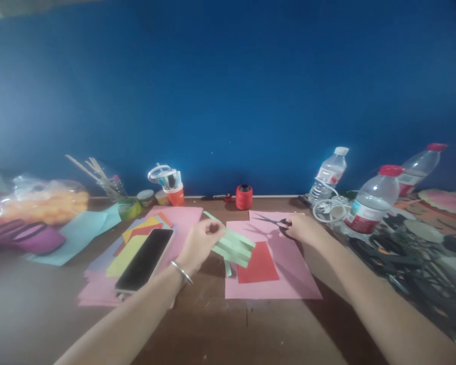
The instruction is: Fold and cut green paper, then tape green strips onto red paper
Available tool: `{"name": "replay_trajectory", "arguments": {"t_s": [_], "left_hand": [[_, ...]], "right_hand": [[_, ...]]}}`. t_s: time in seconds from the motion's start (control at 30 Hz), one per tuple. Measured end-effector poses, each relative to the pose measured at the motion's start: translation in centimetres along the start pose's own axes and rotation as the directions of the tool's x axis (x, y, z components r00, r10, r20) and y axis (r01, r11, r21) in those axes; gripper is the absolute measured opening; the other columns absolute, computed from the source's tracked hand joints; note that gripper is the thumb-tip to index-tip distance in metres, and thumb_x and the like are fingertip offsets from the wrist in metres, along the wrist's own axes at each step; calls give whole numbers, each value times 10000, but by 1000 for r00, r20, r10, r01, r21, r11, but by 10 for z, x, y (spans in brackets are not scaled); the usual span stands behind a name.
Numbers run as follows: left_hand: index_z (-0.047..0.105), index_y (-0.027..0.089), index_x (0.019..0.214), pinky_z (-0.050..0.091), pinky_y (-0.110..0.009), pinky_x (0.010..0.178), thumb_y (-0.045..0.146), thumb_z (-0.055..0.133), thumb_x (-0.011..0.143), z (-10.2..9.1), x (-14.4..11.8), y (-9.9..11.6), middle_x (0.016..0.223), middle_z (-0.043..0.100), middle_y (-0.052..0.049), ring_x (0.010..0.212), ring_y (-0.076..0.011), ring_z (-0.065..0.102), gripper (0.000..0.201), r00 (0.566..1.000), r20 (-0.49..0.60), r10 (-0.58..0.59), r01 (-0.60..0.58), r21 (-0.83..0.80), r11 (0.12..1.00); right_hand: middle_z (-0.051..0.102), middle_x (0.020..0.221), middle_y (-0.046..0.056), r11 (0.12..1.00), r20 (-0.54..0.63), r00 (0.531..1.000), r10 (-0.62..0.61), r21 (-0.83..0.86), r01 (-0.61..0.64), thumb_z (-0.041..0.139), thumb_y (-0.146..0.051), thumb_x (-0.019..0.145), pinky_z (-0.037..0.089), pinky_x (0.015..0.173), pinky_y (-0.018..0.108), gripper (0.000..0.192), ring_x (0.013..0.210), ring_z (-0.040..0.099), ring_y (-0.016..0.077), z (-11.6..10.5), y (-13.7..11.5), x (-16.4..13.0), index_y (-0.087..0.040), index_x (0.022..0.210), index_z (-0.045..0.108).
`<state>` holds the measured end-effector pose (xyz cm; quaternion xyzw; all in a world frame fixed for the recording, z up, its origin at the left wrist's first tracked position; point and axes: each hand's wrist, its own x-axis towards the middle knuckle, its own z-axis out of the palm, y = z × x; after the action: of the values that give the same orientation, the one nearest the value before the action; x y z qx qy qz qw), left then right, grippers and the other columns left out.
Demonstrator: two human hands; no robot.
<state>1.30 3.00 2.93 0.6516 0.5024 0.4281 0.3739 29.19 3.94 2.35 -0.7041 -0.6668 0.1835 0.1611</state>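
Blue wall (228, 96) fills background, paler sheen at left. Brown worktop (228, 334) runs up to it; soft shadows lower right.

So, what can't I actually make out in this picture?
From the head camera:
Handle of the scissors: partly behind the right hand.
Gripped edge of the green paper: covered by the left hand.
Pale yellow paper: partly under the phone.
Small print on the front red-capped bottle: too blurred.
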Motion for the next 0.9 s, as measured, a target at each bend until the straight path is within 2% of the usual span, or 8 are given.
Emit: {"name": "replay_trajectory", "arguments": {"t_s": [0.07, 0.17, 0.27, 0.33, 0.37, 0.43, 0.57, 0.9], "left_hand": [[612, 146, 753, 426, -232, 586, 242, 602, 700, 17, -15, -10, 710, 646, -30, 644, -144, 578, 110, 995, 92, -43, 47, -42, 998], [603, 138, 715, 413, -224, 560, 239, 596, 706, 35, -36, -23, 672, 626, -29, 617, -137, 564, 101, 982, 165, -96, 109, -70, 992], [591, 139, 691, 389, -216, 531, 253, 596, 711, 40, -46, -33, 620, 582, -8, 565, -117, 517, 116, 977, 167, -135, 151, -87, 985], [580, 143, 687, 383, -211, 533, 260, 588, 720, 41, -47, -36, 625, 567, -1, 571, -110, 497, 121, 976, 161, -143, 162, -108, 981], [573, 145, 688, 382, -209, 540, 261, 583, 726, 41, -47, -37, 634, 563, 1, 581, -109, 491, 122, 977, 159, -144, 164, -120, 979], [562, 151, 699, 387, -209, 565, 259, 574, 735, 41, -47, -38, 655, 558, 4, 611, -110, 491, 115, 979, 146, -145, 166, -142, 976], [557, 164, 731, 399, -215, 604, 251, 570, 743, 42, -47, -38, 688, 571, 2, 655, -119, 507, 89, 984, 99, -146, 164, -203, 965], [565, 178, 712, 420, -232, 611, 201, 560, 747, 36, -48, -26, 691, 600, 1, 656, -128, 534, 43, 974, 145, -175, 199, -178, 964]], "right_hand": [[639, 603, 53, 995, 37, 999, 28, -96, -24, 653, -234, 515, 352, 525, 282, 66, 577, 582, 212, 0, 11, 2, -188, 549, 622], [659, 680, 45, 976, 22, 999, 45, -213, -39, 705, -231, 444, 359, 588, 317, 238, 655, 590, 252, 0, 10, -4, -209, 674, 645], [655, 819, 112, 953, -108, 994, 9, -300, -42, 619, -247, 595, 336, 682, 383, 181, 851, 555, 323, 0, -12, -19, -186, 765, 634], [642, 861, 120, 950, -174, 984, -34, -312, -22, 515, -209, 697, 332, 675, 358, 143, 859, 549, 286, 5, -36, -32, -178, 792, 617], [643, 850, 78, 956, -181, 980, -85, -294, 28, 475, -187, 725, 338, 650, 320, 147, 822, 557, 237, 9, -48, -40, -204, 779, 610], [634, 732, 10, 966, -141, 957, -253, -83, 243, 476, -175, 725, 336, 558, 255, 123, 654, 550, 154, 22, -71, -52, -214, 693, 588], [593, 625, -30, 929, -123, 941, -315, 161, 332, 507, -116, 671, 337, 528, 214, 107, 579, 511, 107, 50, -93, -63, -188, 595, 530], [560, 597, -25, 909, -131, 909, -396, 84, 408, 480, -63, 615, 317, 564, 243, 126, 580, 482, 119, 59, -96, -57, -183, 578, 497]]}}
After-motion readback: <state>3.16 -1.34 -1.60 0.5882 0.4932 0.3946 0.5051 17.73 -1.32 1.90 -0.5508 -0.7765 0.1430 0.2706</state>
